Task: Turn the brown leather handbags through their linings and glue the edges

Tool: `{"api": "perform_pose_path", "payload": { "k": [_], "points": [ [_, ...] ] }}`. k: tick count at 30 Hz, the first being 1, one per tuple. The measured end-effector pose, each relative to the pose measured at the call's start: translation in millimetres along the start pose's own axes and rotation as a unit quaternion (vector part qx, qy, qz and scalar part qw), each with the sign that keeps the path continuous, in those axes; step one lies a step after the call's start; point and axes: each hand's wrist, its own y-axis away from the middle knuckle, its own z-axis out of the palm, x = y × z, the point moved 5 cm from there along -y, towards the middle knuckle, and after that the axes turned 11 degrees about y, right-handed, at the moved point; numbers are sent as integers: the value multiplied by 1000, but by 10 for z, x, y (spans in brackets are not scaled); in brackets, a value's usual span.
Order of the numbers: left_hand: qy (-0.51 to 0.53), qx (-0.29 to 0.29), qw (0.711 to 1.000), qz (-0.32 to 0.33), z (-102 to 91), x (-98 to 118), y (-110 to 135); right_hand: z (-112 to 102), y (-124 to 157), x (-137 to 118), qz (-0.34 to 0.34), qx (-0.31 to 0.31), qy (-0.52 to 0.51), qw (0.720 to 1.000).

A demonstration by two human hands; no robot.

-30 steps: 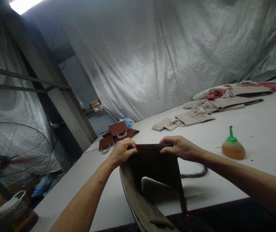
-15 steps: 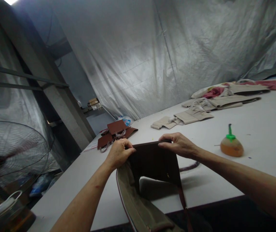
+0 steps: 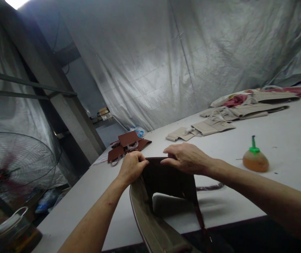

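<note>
Left hand [image 3: 132,167]: lower centre of the frame. We see its grip closed, the fingers curled over the top rim of the dark brown leather bag [image 3: 168,177].
Right hand [image 3: 186,159]: just right of the left hand and close beside it. Its grip is likewise closed on the same rim, knuckles up, fingers folded over the edge.
Dark brown leather bag: lower centre, held upright at the near edge of the white tabletop [image 3: 87,196]. Its rim is pinched between our two hands, and its lower part hangs past the tabletop edge toward the bottom of the frame.
Beige inner lining [image 3: 153,225]: the bag's near panel, turned toward us at bottom centre.
Thin dark strap [image 3: 210,187]: lies on the tabletop just right of the bag, below the right forearm.
Orange squeeze bottle with green nozzle [image 3: 255,161]: stands on the tabletop at centre right, well apart from the hands.
Reddish-brown leather pieces [image 3: 126,144]: a small heap at the tabletop's far left corner, beyond the left hand.
Flat beige leather pieces [image 3: 200,129]: a row running toward the upper right of the frame.
Wire-caged standing fan [image 3: 13,168]: left edge, below tabletop level, its blades blurred.
Silver tarpaulin [image 3: 166,52]: fills the upper half of the frame behind the tabletop.
</note>
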Motion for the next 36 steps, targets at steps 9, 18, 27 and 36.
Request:
{"api": "perform_pose_path", "payload": {
  "k": [9,18,27,36],
  "points": [
    [21,-3,1000,-3,-8,-68,7,222,-443,-338,-9,-76,11,997],
    [246,-43,955,-159,-65,-398,169,305,-545,-129,22,-83,-43,995],
    [357,-103,907,-196,-4,-443,196,317,-532,-81,16,-79,-56,995],
    [325,-79,924,-188,111,-471,56,378,-609,-64,-3,-81,-91,993]
  ]
}}
